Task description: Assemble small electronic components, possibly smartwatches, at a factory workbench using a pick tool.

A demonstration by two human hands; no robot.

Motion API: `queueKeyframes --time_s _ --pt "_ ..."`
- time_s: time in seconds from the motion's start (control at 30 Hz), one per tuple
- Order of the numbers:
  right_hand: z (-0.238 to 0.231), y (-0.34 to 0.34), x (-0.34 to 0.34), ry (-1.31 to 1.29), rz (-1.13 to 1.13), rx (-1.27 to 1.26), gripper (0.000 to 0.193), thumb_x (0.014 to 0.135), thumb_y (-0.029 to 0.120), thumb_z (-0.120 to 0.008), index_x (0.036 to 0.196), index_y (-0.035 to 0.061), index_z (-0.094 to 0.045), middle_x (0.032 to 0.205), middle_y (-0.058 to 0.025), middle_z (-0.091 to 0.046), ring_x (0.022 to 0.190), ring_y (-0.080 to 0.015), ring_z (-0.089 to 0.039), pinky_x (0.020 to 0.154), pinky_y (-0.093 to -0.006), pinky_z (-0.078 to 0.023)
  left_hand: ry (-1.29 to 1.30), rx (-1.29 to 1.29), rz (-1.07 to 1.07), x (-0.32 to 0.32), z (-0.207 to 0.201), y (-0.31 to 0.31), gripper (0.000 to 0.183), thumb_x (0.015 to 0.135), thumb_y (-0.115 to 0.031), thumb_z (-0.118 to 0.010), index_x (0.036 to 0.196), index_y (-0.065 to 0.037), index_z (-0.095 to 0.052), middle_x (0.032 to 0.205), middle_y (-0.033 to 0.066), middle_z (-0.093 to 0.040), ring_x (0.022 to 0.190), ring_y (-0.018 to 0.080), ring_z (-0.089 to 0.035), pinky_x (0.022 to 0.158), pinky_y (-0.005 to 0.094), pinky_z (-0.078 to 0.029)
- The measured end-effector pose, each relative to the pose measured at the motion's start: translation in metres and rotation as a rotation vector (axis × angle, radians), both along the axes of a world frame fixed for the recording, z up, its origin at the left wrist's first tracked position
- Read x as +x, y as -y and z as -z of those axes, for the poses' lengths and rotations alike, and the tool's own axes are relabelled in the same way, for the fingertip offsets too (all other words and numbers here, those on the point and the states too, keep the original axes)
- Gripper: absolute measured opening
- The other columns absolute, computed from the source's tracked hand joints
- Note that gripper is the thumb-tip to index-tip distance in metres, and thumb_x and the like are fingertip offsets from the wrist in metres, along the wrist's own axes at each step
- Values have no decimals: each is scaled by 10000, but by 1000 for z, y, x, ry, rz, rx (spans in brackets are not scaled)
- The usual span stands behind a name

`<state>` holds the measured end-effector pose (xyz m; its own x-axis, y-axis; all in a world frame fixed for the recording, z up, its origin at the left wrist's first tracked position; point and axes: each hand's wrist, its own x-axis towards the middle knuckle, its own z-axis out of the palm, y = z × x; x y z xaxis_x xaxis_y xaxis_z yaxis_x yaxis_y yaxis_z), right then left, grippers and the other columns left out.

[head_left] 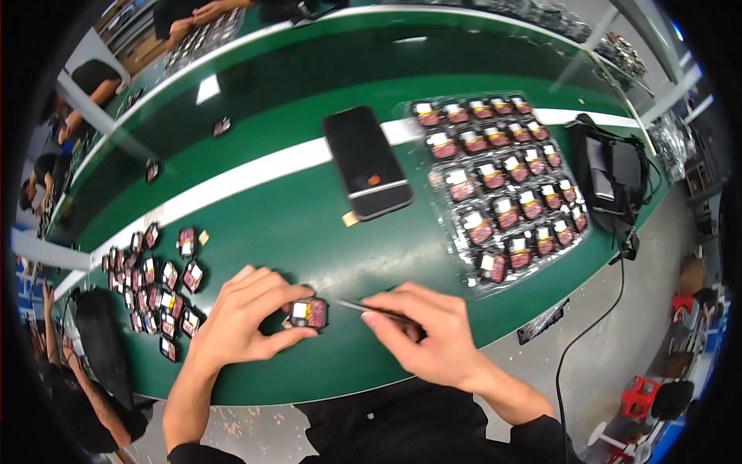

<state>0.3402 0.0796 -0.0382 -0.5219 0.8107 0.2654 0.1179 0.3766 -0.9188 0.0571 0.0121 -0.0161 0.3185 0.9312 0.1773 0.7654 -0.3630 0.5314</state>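
Observation:
My left hand [251, 313] grips a small dark, rounded-square device [309, 313] by its edges, between thumb and fingers. A white, yellow and dark red pattern covers the face of the device. In my right hand [429, 332] is a thin metal tool [352, 305], perhaps tweezers, held like a pen. Its tip points left, a short way from the device, and the rest lies hidden in my fingers. Left of my left hand is a loose group of similar devices [151, 282]. On the right, a clear plastic tray [456, 255] holds many more in rows.
A black slab-shaped device [367, 162] lies mid-table on the green surface [278, 220]. Right of the tray sits a black bag [618, 166] with a cable [583, 332] hanging down. Other people [85, 387] work at the left. A red stool [640, 397] stands on the floor.

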Motion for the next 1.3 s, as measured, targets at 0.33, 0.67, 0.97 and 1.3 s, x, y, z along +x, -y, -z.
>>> queueKeyframes --time_s 0.33,0.67,0.97,1.3 --pt "1 8 27 -96 25 -4 135 987 -22 -798 1121 -19 -779 829 -47 -686 613 -47 -536 523 -251 -387 22 66 32 19 2 -30 510 825 -241 -963 1251 -39 -769 1040 124 -764 945 330 -742 842 423 -585" --pt "15 26 33 137 145 347 246 936 48 -817 1175 35 -759 965 -77 -717 757 -215 -714 617 -340 -568 -99 592 -162 -14 -18 -135 241 919 -122 -787 1148 -49 -785 1146 152 -767 1112 400 -722 1014 508 -576" --pt "20 30 11 385 141 695 427 894 168 -683 1269 -34 -713 1221 -79 -675 1223 -276 -620 1110 -464 -482 -315 352 -367 -207 34 -186 253 1140 -125 -584 1299 30 -706 1281 227 -724 1190 425 -701 1044 449 -542" --pt "180 120 220 280 730 -112 102 902 108 -780 999 101 -811 1009 -104 -795 925 -340 -760 800 -453 -631 -403 478 -348 -170 27 -64 243 1108 17 -528 1289 55 -686 1256 225 -691 1183 438 -678 1059 491 -529"
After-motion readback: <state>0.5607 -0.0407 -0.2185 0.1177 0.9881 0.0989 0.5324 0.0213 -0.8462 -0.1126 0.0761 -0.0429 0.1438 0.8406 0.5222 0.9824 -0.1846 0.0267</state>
